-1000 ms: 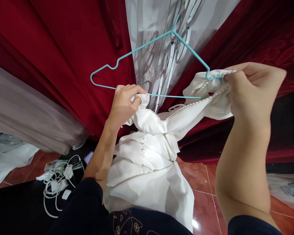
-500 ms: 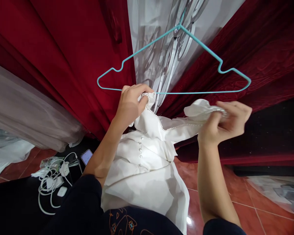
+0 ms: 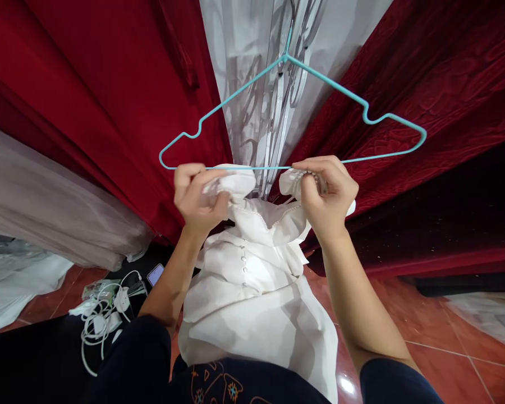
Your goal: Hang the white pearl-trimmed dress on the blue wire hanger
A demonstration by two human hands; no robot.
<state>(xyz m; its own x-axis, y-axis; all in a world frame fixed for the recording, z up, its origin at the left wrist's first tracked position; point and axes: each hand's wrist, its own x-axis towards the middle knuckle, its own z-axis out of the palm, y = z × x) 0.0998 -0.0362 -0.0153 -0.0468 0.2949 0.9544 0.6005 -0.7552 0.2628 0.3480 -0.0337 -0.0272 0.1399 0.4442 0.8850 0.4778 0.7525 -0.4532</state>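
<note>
Lower centre: a white dress of smooth woven cloth, with a button row and pearl-trimmed neckline, hangs over the person's lap. Centre: the left hand is clenched on one bunched shoulder of the dress; the right hand pinches the other. Both are touching or just under the bottom bar of a thin turquoise wire hanger. Judgement: keeping the shoulders spread and level would ease each over a hanger end without snagging the pearls. Lower left: tangled white cables. Behind: plush red velvet curtains, sheer patterned curtain.
</note>
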